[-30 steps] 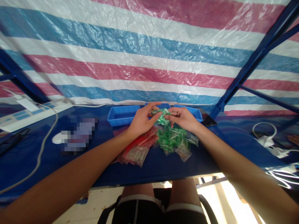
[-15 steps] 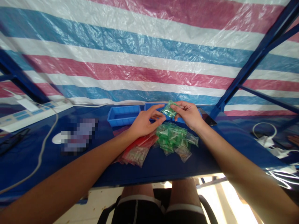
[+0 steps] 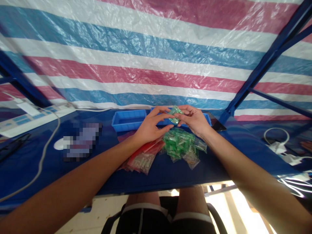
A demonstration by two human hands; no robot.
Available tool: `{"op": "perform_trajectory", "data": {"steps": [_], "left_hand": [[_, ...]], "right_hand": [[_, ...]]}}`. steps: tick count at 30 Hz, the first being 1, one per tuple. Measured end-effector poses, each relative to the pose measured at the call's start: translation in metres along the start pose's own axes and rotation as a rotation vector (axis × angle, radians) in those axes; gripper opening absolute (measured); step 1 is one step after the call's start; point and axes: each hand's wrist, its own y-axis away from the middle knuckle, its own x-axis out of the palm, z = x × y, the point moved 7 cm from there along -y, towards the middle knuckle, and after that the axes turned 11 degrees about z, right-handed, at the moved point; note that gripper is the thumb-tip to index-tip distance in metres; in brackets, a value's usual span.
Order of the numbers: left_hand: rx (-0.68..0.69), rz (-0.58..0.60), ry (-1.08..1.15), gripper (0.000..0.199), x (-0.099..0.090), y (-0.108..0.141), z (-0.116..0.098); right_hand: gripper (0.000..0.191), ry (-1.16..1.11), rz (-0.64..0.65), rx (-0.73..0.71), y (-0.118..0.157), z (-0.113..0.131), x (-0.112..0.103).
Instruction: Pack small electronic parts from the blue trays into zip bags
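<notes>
My right hand (image 3: pixel 193 121) pinches a small clear packet with green contents (image 3: pixel 175 114) between thumb and fingers. Beside it on the left, my left hand (image 3: pixel 153 125) has its thumb apart from its fingers, and its fingertips reach the packet's left edge. Below the hands lies a pile of green packets (image 3: pixel 180 144) on the blue table. Red packets (image 3: pixel 143 157), partly under my left wrist, are spread to the left of that pile.
Behind my left hand stands a blue tray (image 3: pixel 129 121); another blue tray (image 3: pixel 207 119) is partly hidden by the hands. A blurred-out object (image 3: pixel 83 141), a white mouse (image 3: pixel 60 144) and a cable (image 3: pixel 45 152) are at left. A dark flat device (image 3: pixel 215 122) lies at right.
My right hand has tilted the green packet and brought it slightly left. The left hand's fingers have moved right and now touch the packet. The piles look the same.
</notes>
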Motion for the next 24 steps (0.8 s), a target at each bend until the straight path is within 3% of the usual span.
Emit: {"op": "perform_trajectory", "data": {"steps": [3,8,12,18,24], "left_hand": [[0.023,-0.006,-0.061,0.032,-0.001,0.0,0.001],[0.041,0.013,-0.044,0.019,0.0,-0.001,0.001],[-0.071,0.027,-0.029,0.023,0.0,0.0,0.004],[-0.235,-0.035,0.012,0.037,-0.003,0.004,0.015],[0.0,-0.006,0.012,0.058,-0.002,-0.001,-0.001]], "right_hand": [[0.059,0.001,-0.024,0.0,0.001,0.001,-0.003],[0.041,0.022,0.068,0.109,0.004,0.0,0.008],[0.049,-0.013,0.149,0.225,0.007,-0.002,0.018],[0.046,0.114,0.098,0.128,0.006,0.001,0.013],[0.058,0.04,0.03,0.118,0.004,0.0,0.004]]}}
